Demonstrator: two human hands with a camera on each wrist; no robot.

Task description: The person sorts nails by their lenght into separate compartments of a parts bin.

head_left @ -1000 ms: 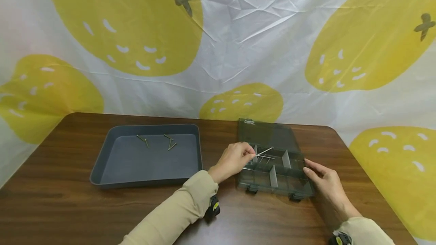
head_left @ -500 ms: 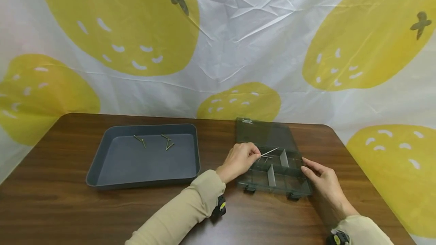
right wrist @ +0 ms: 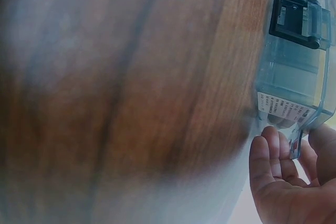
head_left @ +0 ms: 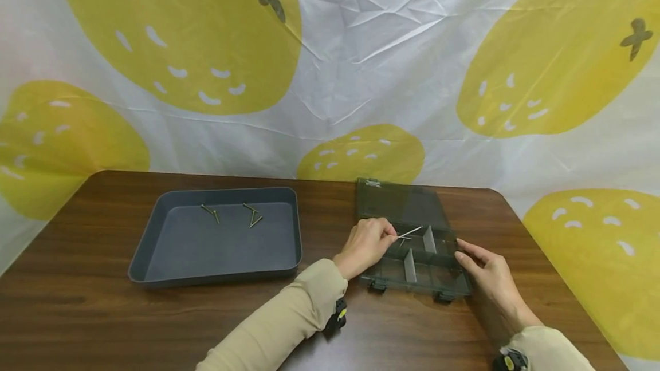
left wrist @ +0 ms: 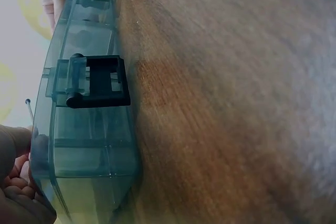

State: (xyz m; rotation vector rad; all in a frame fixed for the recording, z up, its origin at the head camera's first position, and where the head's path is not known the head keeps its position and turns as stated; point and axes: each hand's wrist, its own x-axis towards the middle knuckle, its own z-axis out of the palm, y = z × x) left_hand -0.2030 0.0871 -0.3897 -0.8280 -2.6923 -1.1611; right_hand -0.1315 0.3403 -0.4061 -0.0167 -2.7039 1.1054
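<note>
My left hand (head_left: 365,245) pinches a thin silver nail (head_left: 411,232) between thumb and forefinger, over the back left part of a clear grey-green compartment box (head_left: 438,289). In the left wrist view the small head of that nail (left wrist: 28,101) sticks up past the box rim. Several more nails (head_left: 404,238) lie in the back compartment below, partly hidden by the hand. My right hand (head_left: 494,279) holds the right end of the box. The right wrist view has its thumb (right wrist: 323,148) at the rim, beside a clear tab, with the other fingers alongside.
A dark grey tray (head_left: 216,256) stands to the left on the wooden table (head_left: 82,302), with several brass-coloured nails (head_left: 252,216) near its back. The box lid (head_left: 402,202) lies folded back behind it. Pale dividers (head_left: 429,239) split the box. A lemon-print cloth (head_left: 330,73) hangs behind.
My left hand has moved a little to the right over the back compartment, with the nail in its pinch. The right hand stays at the box end. The view has shifted slightly.
</note>
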